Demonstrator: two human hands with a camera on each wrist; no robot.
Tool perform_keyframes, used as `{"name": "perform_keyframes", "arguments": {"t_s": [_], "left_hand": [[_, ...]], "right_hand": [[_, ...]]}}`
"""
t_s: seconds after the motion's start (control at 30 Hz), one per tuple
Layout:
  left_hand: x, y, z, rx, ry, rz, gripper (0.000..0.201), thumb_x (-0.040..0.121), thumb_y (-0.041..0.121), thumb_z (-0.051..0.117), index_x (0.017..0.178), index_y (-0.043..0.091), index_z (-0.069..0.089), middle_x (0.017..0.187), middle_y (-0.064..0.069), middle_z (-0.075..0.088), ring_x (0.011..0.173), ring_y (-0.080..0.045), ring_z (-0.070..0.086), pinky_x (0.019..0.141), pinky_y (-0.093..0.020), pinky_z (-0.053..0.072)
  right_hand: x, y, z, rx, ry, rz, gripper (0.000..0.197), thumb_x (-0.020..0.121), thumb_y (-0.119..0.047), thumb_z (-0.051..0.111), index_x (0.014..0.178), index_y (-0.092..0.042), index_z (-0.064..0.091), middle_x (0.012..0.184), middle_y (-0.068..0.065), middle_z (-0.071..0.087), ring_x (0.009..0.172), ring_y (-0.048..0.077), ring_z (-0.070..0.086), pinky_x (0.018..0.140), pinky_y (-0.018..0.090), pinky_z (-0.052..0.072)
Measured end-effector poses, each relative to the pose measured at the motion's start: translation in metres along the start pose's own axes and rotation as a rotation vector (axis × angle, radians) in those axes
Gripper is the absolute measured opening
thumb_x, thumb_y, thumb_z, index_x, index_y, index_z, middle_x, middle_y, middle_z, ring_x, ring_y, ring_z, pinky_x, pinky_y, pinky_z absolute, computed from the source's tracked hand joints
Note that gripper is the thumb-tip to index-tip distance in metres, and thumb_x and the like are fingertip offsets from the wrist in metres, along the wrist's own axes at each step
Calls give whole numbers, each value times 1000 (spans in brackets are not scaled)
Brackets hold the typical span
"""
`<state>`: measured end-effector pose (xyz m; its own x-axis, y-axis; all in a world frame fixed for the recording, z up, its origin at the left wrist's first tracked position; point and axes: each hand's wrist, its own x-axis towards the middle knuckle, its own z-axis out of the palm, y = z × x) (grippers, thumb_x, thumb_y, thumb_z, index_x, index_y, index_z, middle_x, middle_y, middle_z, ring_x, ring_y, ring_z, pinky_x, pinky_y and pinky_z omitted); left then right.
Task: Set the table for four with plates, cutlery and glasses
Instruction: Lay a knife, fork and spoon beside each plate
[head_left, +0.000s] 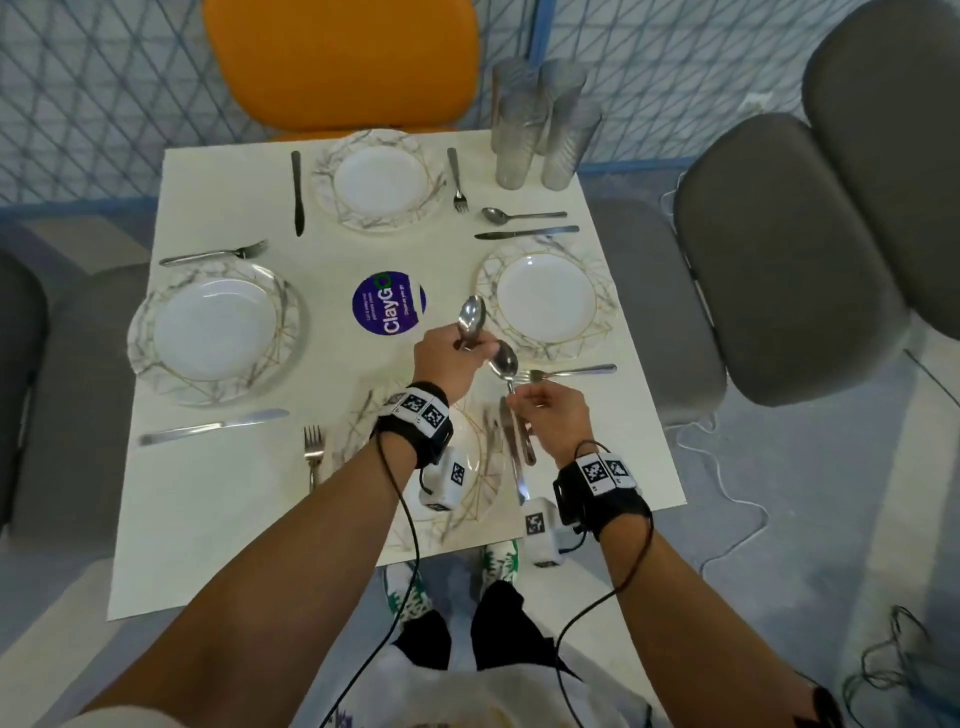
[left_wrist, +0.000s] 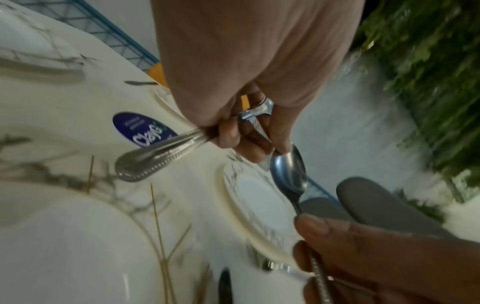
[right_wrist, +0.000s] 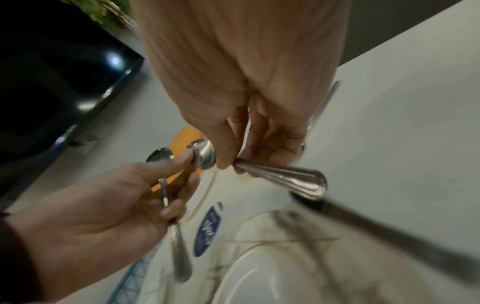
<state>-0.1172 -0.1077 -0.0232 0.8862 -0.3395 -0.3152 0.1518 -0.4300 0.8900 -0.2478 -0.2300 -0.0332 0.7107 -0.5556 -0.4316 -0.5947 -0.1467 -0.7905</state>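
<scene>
The left hand (head_left: 447, 358) holds shiny metal spoons (head_left: 471, 318) by their handles, fingers curled round them. From the head view I cannot tell how many are in the bunch. The right hand (head_left: 545, 415) pinches the thin neck of one more silver spoon (head_left: 505, 362) between thumb and fingertips. The two hands are very close together above the white square table (head_left: 208, 519), just over the near plate.

Four white round plates with grey and gold lines sit on the table, one on each side. The far plate (head_left: 381, 179), the left plate (head_left: 215, 332) and the right plate (head_left: 546, 300) are easy to see. The near plate (head_left: 483, 467) is partly hidden under the arms. Each plate has a knife and a fork beside it. Only the right plate has a small spoon (head_left: 519, 214) lying near it. The clear ribbed glasses (head_left: 540, 124) stand bunched in the far right corner, so none are at the places yet.

What could go wrong? The right hand holds its spoon with only a light pinch, so it could slip and clatter onto the near plate. The spoons in the left hand could slide apart if the fingers loosen. The wrist cables (head_left: 405, 519) hang low and could catch the fork (head_left: 313, 452) by the near plate.
</scene>
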Motion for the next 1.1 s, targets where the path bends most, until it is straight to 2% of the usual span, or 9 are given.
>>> {"name": "perform_keyframes", "arguments": {"t_s": [0.1,0.2,0.27,0.4,0.53,0.7,0.8,1.0,1.1], "left_hand": [[-5,-11,30,90,-19,-35,4,86,19,82,89,22,79,74,8,72,74,-14,71,78,-23,54],[-11,-20,51,184,-14,-46,4,85,20,82,87,17,81,77,5,74,77,-14,70,73,-19,55],[-13,-25,62,243,-10,-75,9,84,23,83,86,15,81,80,-1,77,78,-17,72,73,-26,58],[-15,-30,80,336,-7,-118,13,81,33,84,73,29,74,75,1,74,78,-21,72,74,-32,60],[-16,-33,91,350,6,-130,10,79,36,84,83,27,81,74,0,73,76,-24,71,75,-38,62],[-16,-36,96,372,14,-135,8,82,33,82,83,25,81,73,-1,73,73,-24,71,74,-39,62],[-16,-38,96,390,17,-144,5,84,31,81,85,26,81,75,0,72,77,-25,71,73,-34,60],[-16,-39,93,371,4,-157,9,82,31,83,79,25,78,72,0,72,74,-24,71,71,-33,60],[-17,-38,89,324,-13,-184,17,79,33,84,70,23,74,70,-1,71,70,-23,70,69,-32,60]], "right_hand": [[6,26,-19,-109,-20,21,11,79,-32,81,74,-36,73,78,-8,75,74,11,69,83,40,60],[6,42,-29,-123,-74,56,7,78,-30,83,78,-31,76,78,-4,76,73,14,70,84,39,60],[6,51,-31,-154,-90,72,6,79,-25,82,79,-27,77,77,-3,76,76,16,72,87,36,59],[9,65,-31,-268,-97,32,7,83,-20,78,90,-19,81,84,0,77,84,17,72,92,29,55],[13,70,-32,-364,-109,11,12,86,-23,75,94,-16,80,92,0,78,92,16,70,86,15,45],[17,72,-32,-402,-123,1,13,83,-25,79,91,-15,80,89,0,78,89,17,70,88,20,50],[19,73,-30,-405,-121,3,14,82,-26,80,90,-15,80,89,0,77,90,16,69,83,17,47],[20,74,-27,-431,-113,10,14,83,-26,79,90,-14,80,91,1,77,93,19,69,87,18,48],[18,71,-30,-450,-132,7,17,83,-29,78,91,-14,80,93,0,78,93,17,68,82,15,42]]}}
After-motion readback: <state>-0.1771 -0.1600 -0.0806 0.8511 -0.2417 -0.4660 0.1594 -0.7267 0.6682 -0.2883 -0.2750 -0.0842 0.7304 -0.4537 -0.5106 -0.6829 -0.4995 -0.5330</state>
